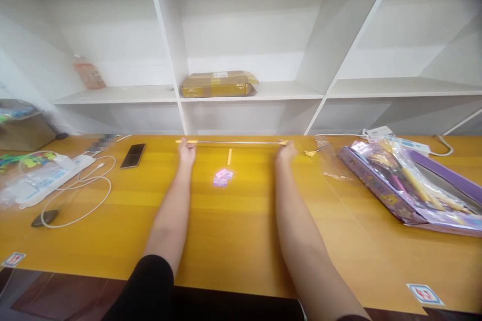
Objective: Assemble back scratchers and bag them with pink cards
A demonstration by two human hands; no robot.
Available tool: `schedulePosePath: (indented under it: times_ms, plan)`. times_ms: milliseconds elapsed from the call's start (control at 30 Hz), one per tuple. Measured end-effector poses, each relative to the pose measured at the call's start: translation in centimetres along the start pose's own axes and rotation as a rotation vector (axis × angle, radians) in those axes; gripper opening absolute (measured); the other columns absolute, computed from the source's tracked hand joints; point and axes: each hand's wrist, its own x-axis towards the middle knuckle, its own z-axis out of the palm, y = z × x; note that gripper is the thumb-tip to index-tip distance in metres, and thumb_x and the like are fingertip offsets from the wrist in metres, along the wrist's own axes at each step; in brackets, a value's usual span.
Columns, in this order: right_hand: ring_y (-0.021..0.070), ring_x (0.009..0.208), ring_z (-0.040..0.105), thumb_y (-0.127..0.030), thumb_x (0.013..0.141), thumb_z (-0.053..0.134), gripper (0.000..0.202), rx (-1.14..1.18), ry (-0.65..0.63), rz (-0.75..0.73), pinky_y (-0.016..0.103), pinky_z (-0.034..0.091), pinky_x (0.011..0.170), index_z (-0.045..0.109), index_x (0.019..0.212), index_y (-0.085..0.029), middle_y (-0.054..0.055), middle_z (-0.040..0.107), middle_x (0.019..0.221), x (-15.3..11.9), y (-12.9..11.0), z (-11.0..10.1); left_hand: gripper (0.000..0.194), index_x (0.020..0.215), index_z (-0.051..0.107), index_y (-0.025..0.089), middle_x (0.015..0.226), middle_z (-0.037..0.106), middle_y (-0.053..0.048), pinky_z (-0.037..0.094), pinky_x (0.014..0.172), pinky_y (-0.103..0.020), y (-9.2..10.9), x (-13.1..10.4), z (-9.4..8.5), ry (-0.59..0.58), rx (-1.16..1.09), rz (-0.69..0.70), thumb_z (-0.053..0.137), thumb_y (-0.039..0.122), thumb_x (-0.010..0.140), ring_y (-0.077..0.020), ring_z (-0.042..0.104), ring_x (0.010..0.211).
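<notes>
Across the far part of the desk, both hands hold a thin silvery rod with yellow ends point(237, 142), stretched level from side to side. My left hand point(187, 151) is closed round its left yellow end. The fingers of my right hand point(286, 152) close on the other end, slightly blurred. Between the hands lies a short yellow stick point(229, 156). Nearer to me are several small pink and purple cards point(222, 177), partly overlapping. Just right of my right hand is a small yellow piece point(311, 153) with a thin dark shaft, beside a clear plastic bag point(333, 160).
At right, a purple box point(380, 195) holds bagged items; a white power strip point(408, 145) lies behind it. Leftward are a phone point(133, 155), a white cable point(107, 195), a dark mouse-like object point(44, 218) and plastic packaging point(41, 183). A taped parcel point(218, 84) rests on the shelf.
</notes>
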Motion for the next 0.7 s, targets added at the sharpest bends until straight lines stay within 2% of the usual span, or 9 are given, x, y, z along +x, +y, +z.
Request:
schedulePosePath:
  times_ms: [100,133,200,300,400,567,700]
  plan:
    - [0.0139,0.059,0.045,-0.05,0.11,0.045,0.057,-0.021,-0.045,-0.028,0.027,0.037,0.058,0.073,0.072,-0.018,-0.002,0.048,0.058,-5.3,2.5,5.8,0.032,0.082,0.051,0.021,0.065,0.045,0.005,0.035,0.052,-0.023,-6.9,-3.4,3.3,-0.094,-0.012,-0.052,0.065,0.028,0.11,-0.0065,0.033,0.05]
    - [0.0144,0.06,0.044,-0.052,0.11,0.041,0.06,-0.018,-0.066,-0.041,0.027,0.037,0.059,0.075,0.077,-0.017,-0.003,0.047,0.059,-6.9,3.3,7.2,0.032,0.081,0.053,0.021,0.065,0.043,0.004,0.036,0.053,-0.025,-8.5,-4.2,4.1,-0.128,-0.016,-0.066,0.063,0.029,0.111,-0.0075,0.034,0.051]
    - [0.015,0.06,0.041,-0.055,0.112,0.034,0.066,0.002,-0.118,-0.086,0.028,0.035,0.059,0.079,0.085,-0.016,-0.003,0.043,0.06,-9.4,4.4,8.9,0.032,0.081,0.057,0.021,0.064,0.037,0.005,0.038,0.056,-0.027,-10.2,-5.3,4.8,-0.181,-0.021,-0.083,0.062,0.031,0.111,-0.0088,0.034,0.052]
    - [0.0154,0.06,0.037,-0.062,0.111,0.03,0.072,-0.008,-0.187,-0.12,0.028,0.034,0.06,0.08,0.089,-0.015,-0.003,0.041,0.062,-10.8,5.2,8.9,0.03,0.082,0.059,0.019,0.066,0.038,0.005,0.037,0.057,-0.025,-9.7,-5.6,4.2,-0.212,-0.019,-0.083,0.065,0.029,0.11,-0.0075,0.035,0.053]
    - [0.0163,0.062,0.038,-0.064,0.11,0.033,0.071,-0.063,-0.182,-0.12,0.03,0.035,0.062,0.079,0.083,-0.016,-0.002,0.041,0.063,-10.3,5.4,7.6,0.031,0.081,0.059,0.017,0.064,0.035,0.007,0.034,0.055,-0.022,-8.9,-5.6,3.0,-0.217,0.007,-0.131,0.072,0.029,0.106,-0.0061,0.033,0.052]
    - [0.0163,0.061,0.036,-0.051,0.111,0.034,0.063,-0.06,-0.113,-0.075,0.03,0.034,0.061,0.077,0.079,-0.017,-0.003,0.037,0.062,-9.2,5.5,6.5,0.035,0.081,0.062,0.017,0.06,0.028,0.008,0.035,0.054,-0.023,-9.5,-5.8,2.5,-0.281,0.018,-0.26,0.076,0.041,0.103,-0.0076,0.033,0.051]
    - [0.0157,0.059,0.03,-0.047,0.112,0.037,0.059,-0.076,-0.125,-0.023,0.03,0.03,0.058,0.077,0.08,-0.017,-0.005,0.031,0.061,-9.3,5.4,6.5,0.038,0.081,0.063,0.017,0.058,0.029,0.008,0.034,0.052,-0.024,-9.5,-5.3,2.2,-0.231,0.006,-0.279,0.071,0.046,0.105,-0.008,0.031,0.05]
